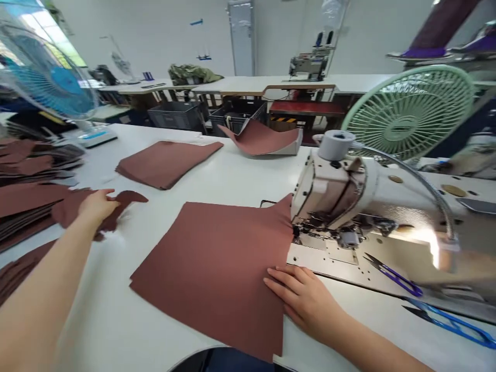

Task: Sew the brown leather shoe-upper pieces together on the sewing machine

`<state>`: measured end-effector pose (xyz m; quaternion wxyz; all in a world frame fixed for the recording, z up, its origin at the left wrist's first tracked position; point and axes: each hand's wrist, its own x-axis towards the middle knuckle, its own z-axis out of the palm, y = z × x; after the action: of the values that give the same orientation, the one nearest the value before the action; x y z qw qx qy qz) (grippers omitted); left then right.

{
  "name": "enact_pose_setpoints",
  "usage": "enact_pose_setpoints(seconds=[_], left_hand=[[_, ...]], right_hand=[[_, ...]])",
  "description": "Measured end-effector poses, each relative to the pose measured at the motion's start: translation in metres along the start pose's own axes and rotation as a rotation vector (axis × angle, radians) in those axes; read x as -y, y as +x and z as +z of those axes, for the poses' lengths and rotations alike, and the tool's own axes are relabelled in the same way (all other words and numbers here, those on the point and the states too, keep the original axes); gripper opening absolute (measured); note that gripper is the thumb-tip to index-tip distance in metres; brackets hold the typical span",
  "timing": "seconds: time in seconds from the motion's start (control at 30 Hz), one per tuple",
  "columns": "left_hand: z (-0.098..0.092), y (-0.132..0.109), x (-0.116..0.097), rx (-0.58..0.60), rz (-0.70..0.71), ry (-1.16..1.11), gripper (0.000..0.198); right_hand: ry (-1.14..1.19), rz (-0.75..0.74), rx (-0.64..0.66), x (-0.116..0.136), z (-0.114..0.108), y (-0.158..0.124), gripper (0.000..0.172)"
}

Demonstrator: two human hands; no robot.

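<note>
A large brown fabric panel lies on the white table, its far right corner at the needle area of the sewing machine. My right hand rests on the panel's right edge with fingers stretched out flat. Off to the left, my left hand reaches over small curved brown fabric pieces, fingers bent onto them; the fingertips are partly hidden and a little blurred. Beside it are stacked brown pieces. Another stack of brown panels lies farther back.
Purple-handled thread snips lie on the machine bed, with blue-handled scissors nearer me. A green fan stands behind the machine, a blue fan at left. A curved brown panel sits at the table's far edge, near dark crates.
</note>
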<state>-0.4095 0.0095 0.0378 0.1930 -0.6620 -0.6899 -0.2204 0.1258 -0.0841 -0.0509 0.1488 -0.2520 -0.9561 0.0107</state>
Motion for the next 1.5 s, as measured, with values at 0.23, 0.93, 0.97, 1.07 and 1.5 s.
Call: enact_pose_setpoints(seconds=[0.23, 0.93, 0.97, 1.07, 1.5], left_hand=[[0.003, -0.033, -0.194, -0.111, 0.247, -0.302, 0.036], [0.048, -0.084, -0.350, 0.445, 0.883, -0.612, 0.018], [0.049, -0.083, -0.349, 0.441, 0.885, -0.610, 0.018], [0.049, -0.082, -0.349, 0.447, 0.894, -0.599, 0.019], [0.049, -0.080, -0.346, 0.531, 0.885, -0.568, 0.025]], right_hand=[[-0.006, 0.086, 0.023, 0.000, 0.007, -0.002, 0.038], [0.202, 0.026, 0.010, -0.015, -0.009, -0.025, 0.038], [0.205, 0.026, 0.000, -0.016, -0.009, -0.025, 0.038], [0.203, 0.032, -0.017, -0.017, -0.007, -0.026, 0.037], [0.169, 0.013, -0.024, -0.018, -0.008, -0.027, 0.037]])
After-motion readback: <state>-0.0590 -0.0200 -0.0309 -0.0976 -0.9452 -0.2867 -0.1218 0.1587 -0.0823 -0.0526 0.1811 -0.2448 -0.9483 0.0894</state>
